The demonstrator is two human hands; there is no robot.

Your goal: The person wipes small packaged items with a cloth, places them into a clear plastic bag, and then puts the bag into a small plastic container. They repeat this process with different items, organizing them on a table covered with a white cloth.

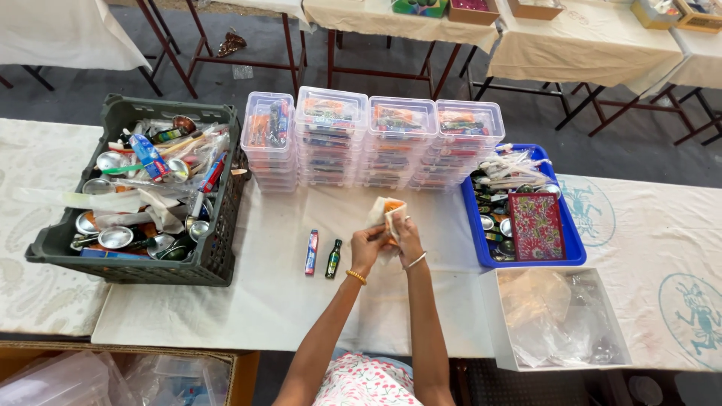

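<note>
White cloth-covered table (248, 301): both forearms reach fwd from bottom edge, wrists nearly touching. Left hand (366, 244) & right hand (407, 234) pinch a small clear packet (386, 210) w/ orange contents, raised just above table centre, near 2 small items: toothpaste tube (311, 252), dark bottle (333, 259).

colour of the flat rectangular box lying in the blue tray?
Red, with a fine multicoloured floral pattern: the flat rectangular box in the blue plastic tray; head view.
</note>
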